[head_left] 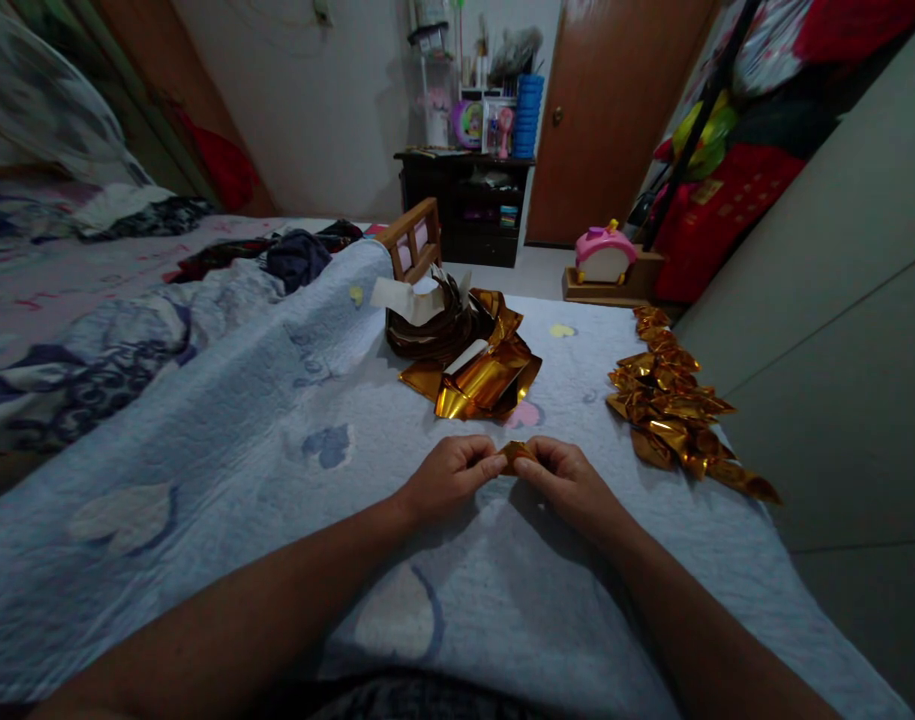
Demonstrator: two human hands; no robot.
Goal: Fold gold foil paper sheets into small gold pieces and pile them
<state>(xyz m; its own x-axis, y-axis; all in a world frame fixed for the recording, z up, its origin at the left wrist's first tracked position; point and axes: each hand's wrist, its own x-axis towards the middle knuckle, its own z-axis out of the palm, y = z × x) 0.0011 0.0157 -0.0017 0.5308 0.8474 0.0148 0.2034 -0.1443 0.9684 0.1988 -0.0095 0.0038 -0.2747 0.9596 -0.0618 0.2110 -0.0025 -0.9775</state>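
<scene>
Between my two hands is a small folded piece of gold foil paper, held just above the quilt. My left hand pinches its left end with thumb and fingers. On the opposite end, my right hand has the same kind of pinch. Parts of the piece are hidden behind the fingertips. Beyond my hands lies a loose stack of gold foil sheets, some curled and showing a pale side. Off to the right, a long heap of folded gold foil pieces lies along the quilt's edge.
A pale blue quilt with heart patterns covers the surface under my hands. Rumpled bedding spreads at the left. A white cabinet borders the right side. At the back stand a dark cabinet and a pink toy.
</scene>
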